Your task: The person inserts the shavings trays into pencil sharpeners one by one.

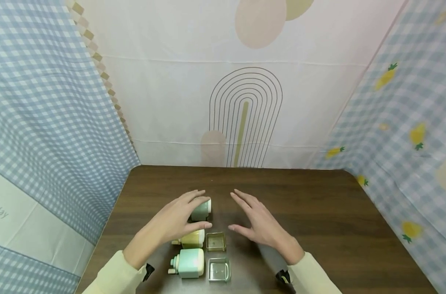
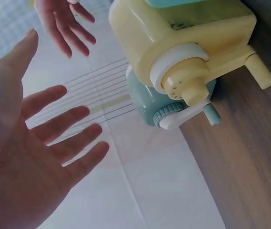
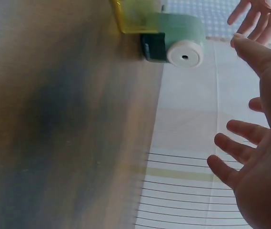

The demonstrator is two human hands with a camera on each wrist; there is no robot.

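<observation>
My left hand [image 1: 177, 218] hovers with fingers spread over a row of crank pencil sharpeners, holding nothing. Under its fingers is the dark green sharpener [image 1: 201, 210], partly hidden, its round white face with a small hole showing in the right wrist view. Nearer me lies a yellow sharpener [image 1: 193, 239], and nearest a mint one [image 1: 191, 263]; their cranks point left. To the right of these two sit a yellowish see-through shavings tray [image 1: 216, 241] and a clear greenish one [image 1: 219, 269]. My right hand [image 1: 261, 226], fingers extended and empty, is held above the table right of the trays.
The dark wooden table [image 1: 337, 228] reaches back to a white printed cloth [image 1: 164, 102]. Blue checked cloths hang along the left [image 1: 61, 90] and right sides. Black bands [image 1: 148, 271] circle both wrists at the cream sleeves [image 1: 116, 275].
</observation>
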